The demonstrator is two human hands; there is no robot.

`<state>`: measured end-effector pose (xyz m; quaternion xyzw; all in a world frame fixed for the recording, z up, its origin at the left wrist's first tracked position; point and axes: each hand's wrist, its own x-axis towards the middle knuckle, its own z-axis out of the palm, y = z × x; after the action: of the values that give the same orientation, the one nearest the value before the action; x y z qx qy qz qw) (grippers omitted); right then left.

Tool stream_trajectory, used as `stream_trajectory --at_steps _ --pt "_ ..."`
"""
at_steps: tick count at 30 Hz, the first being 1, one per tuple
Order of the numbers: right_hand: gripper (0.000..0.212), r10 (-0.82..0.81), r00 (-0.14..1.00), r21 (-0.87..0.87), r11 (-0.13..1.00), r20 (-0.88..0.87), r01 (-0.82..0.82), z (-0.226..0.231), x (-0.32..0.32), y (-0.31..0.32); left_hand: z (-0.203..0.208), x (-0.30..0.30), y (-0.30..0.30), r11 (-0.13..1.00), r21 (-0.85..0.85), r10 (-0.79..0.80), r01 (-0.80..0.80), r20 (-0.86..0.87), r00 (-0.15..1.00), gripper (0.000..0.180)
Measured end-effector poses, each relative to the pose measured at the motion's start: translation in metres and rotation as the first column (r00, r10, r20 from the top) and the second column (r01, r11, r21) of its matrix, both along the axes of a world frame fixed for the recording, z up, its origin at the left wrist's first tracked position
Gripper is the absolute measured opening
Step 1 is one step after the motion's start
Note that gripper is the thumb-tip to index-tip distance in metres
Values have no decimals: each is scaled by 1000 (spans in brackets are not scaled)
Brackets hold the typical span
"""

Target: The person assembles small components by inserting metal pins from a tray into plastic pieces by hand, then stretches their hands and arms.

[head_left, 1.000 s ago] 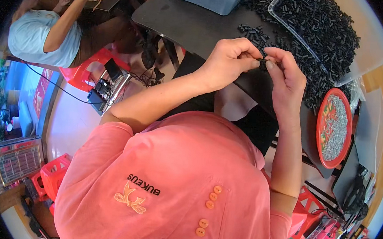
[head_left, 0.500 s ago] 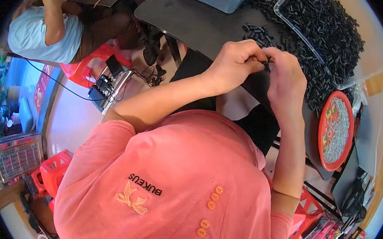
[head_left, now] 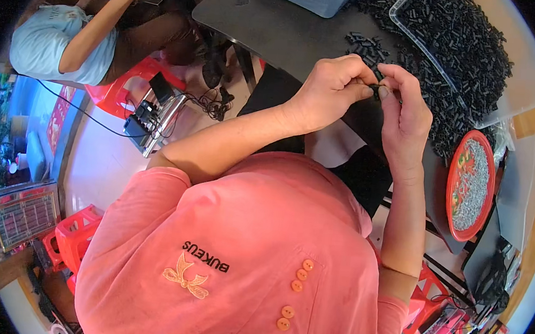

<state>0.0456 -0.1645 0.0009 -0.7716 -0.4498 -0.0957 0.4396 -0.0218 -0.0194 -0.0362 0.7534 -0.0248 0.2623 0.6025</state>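
Fingers [head_left: 401, 78] of left hand [head_left: 331, 93] and right hand [head_left: 406, 121] pinch a small black piece [head_left: 376, 88] near the desk's [head_left: 259, 27] near edge. Probably light and stiff, it suits end-gripping.

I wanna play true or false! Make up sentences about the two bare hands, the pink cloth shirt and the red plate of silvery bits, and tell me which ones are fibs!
1. The left hand and the right hand meet at a small black piece. True.
2. The round buttons on the pink cloth shirt are blue. False: those buttons are orange.
3. A red-rimmed plate holds small silvery bits. True.
4. The plate is on the person's left. False: it is on the right.
5. A heap of loose, short black pieces lies beyond the right hand. True.
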Motion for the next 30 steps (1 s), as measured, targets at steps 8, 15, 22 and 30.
stream_trajectory --at_steps 8,15,22,30 --pt "44 78 975 -269 963 210 -20 17 9 -2 -3 1 2 998 49 -46 45 8 999 12" --pt "46 93 921 -188 982 379 -22 3 7 5 -7 7 2 998 55 -1 -6 125 992 13" --pt "49 -17 980 128 991 -196 42 -9 -6 -1 7 2 5 959 -282 -107 43 -215 971 9" --pt "46 -183 920 0 981 348 195 -14 -6 1 10 4 10 889 -447 -194 103 -162 967 9"
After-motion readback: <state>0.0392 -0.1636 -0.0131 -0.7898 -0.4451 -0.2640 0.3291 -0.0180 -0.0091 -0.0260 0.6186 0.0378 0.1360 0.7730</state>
